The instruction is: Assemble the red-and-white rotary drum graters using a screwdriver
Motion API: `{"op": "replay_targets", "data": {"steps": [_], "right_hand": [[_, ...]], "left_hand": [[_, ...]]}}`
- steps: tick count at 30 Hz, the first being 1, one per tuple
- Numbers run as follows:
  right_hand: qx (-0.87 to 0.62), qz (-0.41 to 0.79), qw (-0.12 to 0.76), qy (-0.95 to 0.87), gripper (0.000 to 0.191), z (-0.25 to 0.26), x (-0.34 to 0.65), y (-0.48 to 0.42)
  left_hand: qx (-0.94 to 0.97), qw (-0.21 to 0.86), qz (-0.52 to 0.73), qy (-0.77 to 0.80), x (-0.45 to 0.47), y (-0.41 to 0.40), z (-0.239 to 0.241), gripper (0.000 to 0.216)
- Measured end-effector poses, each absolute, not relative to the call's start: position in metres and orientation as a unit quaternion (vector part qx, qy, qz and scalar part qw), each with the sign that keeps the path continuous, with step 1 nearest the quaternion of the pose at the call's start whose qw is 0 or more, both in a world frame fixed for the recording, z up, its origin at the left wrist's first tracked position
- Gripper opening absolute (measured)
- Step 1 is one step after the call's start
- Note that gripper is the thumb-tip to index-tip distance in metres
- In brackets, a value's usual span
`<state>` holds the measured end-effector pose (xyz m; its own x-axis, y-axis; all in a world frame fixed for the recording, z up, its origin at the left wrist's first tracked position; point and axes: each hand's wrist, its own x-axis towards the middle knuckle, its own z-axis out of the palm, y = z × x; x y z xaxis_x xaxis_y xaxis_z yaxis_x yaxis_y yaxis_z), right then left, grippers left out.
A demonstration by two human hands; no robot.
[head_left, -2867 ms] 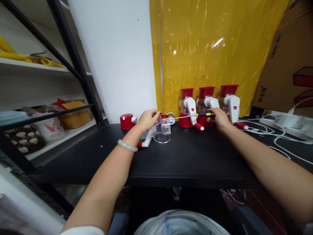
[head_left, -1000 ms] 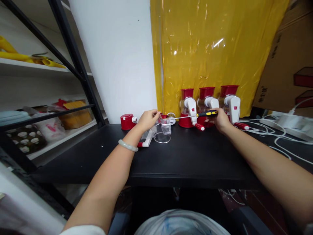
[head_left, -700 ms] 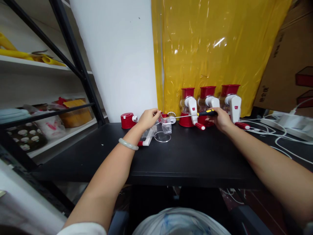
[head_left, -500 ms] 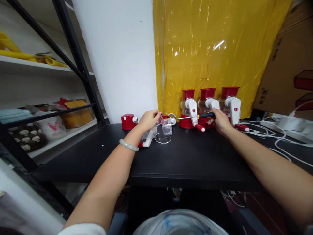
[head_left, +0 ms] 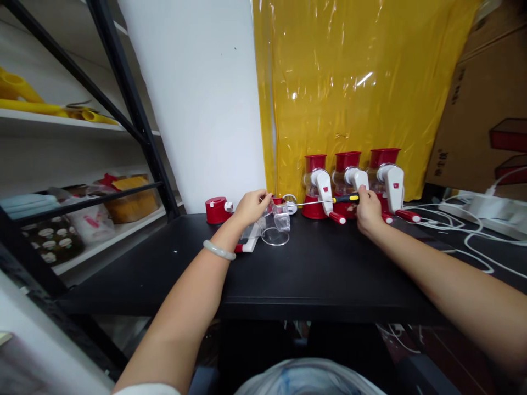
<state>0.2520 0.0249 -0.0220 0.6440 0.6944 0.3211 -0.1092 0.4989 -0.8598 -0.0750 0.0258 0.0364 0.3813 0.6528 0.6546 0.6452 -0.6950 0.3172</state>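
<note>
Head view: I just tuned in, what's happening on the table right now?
A person works at the black table with bare hands. The left hand steadies a clear plastic housing lying on the table. The right hand holds a screwdriver level, its shaft pointing left toward that housing. Three red-and-white crank units stand in a row behind, and a red cap sits to the left.

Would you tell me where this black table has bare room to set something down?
The table is bare from its front edge to the clear part, and left of the red cap. Crowded at the back: that part in the left hand, screwdriver in the right hand, grinders, cables at right.
</note>
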Motion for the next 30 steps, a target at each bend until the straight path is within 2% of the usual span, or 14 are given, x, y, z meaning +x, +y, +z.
{"op": "replay_targets", "data": {"steps": [8, 13, 18, 22, 26, 30], "right_hand": [[-0.405, 0.352, 0.788, -0.302, 0.016, -0.019, 0.255, 0.024], [-0.404, 0.321, 0.784, -0.344, 0.007, -0.023, 0.260, 0.030], [-0.429, 0.283, 0.770, -0.379, 0.018, -0.026, 0.264, 0.033], [-0.421, 0.297, 0.769, -0.380, 0.023, -0.023, 0.265, 0.029], [-0.391, 0.343, 0.769, -0.372, 0.017, -0.018, 0.265, 0.024], [-0.388, 0.341, 0.770, -0.374, 0.009, -0.015, 0.264, 0.024]], "left_hand": [[0.830, 0.006, 0.393, 0.395, -0.075, 0.026, 0.036, 0.034], [0.831, 0.004, 0.393, 0.394, -0.073, 0.022, 0.038, 0.033], [0.827, 0.004, 0.390, 0.405, -0.072, 0.018, 0.039, 0.034], [0.827, 0.003, 0.391, 0.404, -0.072, 0.018, 0.039, 0.034], [0.825, 0.007, 0.390, 0.410, -0.072, 0.017, 0.040, 0.035], [0.824, 0.011, 0.386, 0.415, -0.073, 0.016, 0.040, 0.034]]}}
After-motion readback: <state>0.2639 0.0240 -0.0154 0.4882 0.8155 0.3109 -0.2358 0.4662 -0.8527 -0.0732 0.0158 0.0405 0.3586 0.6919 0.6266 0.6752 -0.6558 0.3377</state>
